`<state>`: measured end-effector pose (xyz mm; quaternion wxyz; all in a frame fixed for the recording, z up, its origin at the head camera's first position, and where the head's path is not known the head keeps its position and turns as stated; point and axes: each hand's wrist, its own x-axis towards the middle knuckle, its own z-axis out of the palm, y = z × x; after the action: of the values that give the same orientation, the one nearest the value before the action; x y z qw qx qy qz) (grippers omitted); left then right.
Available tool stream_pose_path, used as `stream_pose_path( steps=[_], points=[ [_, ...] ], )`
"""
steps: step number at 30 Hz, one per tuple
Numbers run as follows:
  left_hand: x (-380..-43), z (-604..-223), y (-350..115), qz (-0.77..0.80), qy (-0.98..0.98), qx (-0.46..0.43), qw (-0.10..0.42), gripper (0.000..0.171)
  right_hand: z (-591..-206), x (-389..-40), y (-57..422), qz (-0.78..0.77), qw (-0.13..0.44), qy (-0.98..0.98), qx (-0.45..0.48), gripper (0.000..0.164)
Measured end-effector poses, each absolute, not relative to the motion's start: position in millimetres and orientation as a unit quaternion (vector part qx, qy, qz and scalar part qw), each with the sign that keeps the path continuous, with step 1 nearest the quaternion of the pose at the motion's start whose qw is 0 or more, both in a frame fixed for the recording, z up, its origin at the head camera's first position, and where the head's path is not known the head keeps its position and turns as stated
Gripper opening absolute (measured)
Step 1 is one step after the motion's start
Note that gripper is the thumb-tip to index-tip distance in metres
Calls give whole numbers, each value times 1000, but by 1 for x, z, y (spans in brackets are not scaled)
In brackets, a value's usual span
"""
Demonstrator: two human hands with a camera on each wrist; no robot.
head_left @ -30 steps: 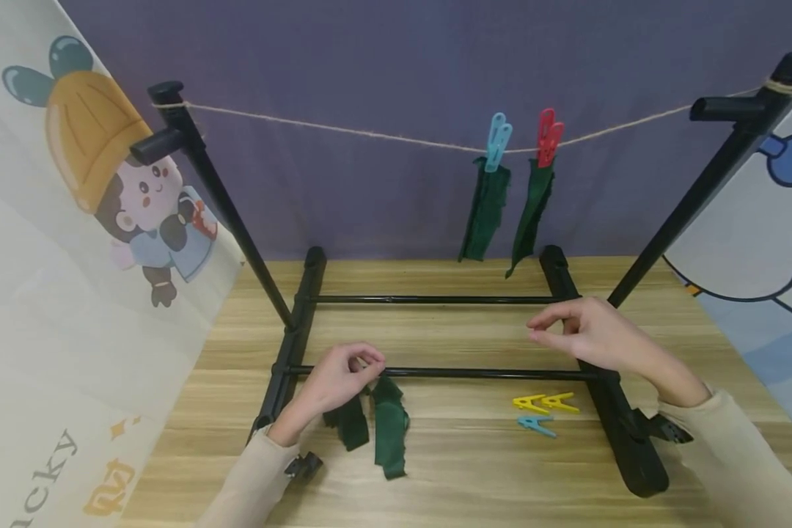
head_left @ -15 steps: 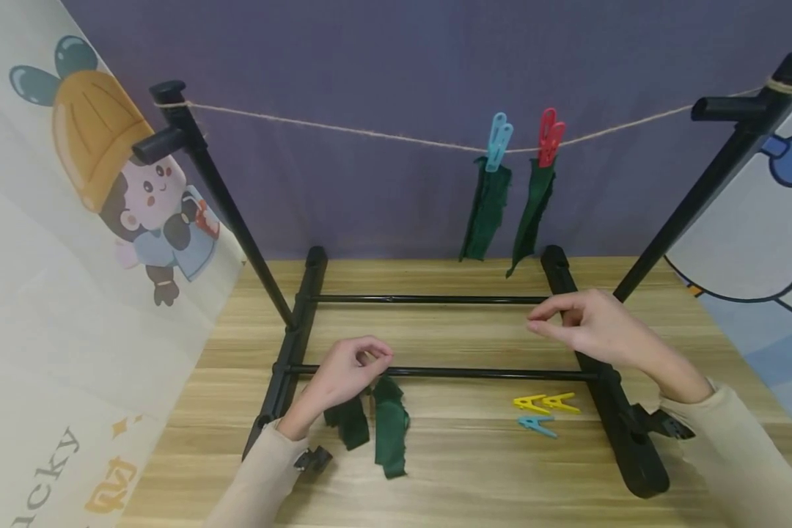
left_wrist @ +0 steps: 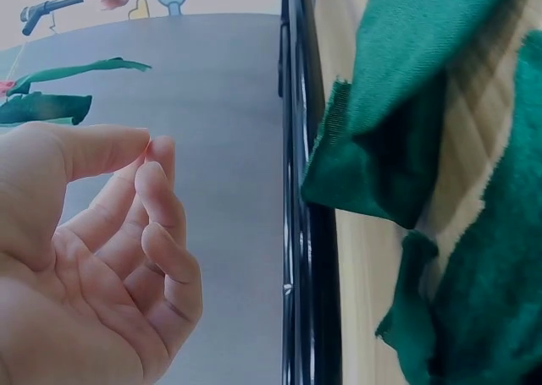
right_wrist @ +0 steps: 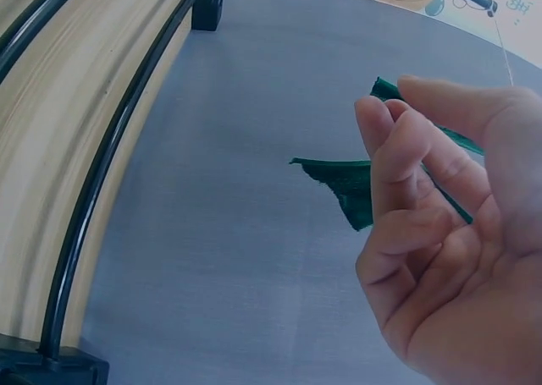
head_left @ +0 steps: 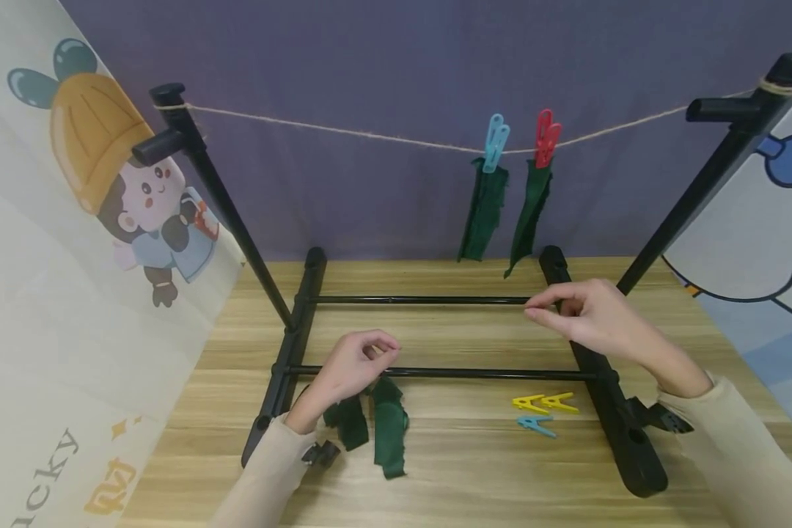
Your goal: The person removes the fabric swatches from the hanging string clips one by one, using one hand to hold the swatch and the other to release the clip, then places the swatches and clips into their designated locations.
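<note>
Purple-grey backdrop (head_left: 369,205) at the back, wood-grain bench (head_left: 462,469) in front, and on it a black frame (head_left: 449,300) with a string (head_left: 343,131) tied post to post. Basically a mini washing line: the posts hold the string up so whatever's pegged on dangles clear of the bench.

Right of centre, one green strip (head_left: 485,213) hangs from a pale blue peg (head_left: 496,144) and a second green strip (head_left: 532,213) from a red peg (head_left: 547,139). Both are nipped at the top end only, hence the lengthwise hang. I'd guess the weight adds to the dip in the string.

Two loose strips (head_left: 390,433) lie on the bench on the left, while two yellow pegs (head_left: 559,402) and a spare blue peg (head_left: 536,425) sit over by the frame's right foot. Looks like a sensible split to me: cloth near one hand, pegs near the other.

Neither hand's got anything, btw. Left hand (head_left: 353,367) hovers by the near crossbar (head_left: 488,373), close to the loose cloth, thumb meeting fingertip, fingers in a lazy curl. Right hand (head_left: 590,315) floats near the frame's right side, similarly relaxed, nothing visible between its tips.
</note>
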<state>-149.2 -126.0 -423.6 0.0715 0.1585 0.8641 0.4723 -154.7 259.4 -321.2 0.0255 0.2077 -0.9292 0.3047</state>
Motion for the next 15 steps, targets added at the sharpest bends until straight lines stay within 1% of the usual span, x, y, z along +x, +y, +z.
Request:
stream_pose_path(
  steps=[10,15],
  points=[
    [-154,-418,-118,483,858,160,67,13,-314,-158,256,310,62,-923,218,10],
    [-158,-416,-115,485,856,167,69,14,-312,-160,257,321,70,-919,217,10]
  ],
)
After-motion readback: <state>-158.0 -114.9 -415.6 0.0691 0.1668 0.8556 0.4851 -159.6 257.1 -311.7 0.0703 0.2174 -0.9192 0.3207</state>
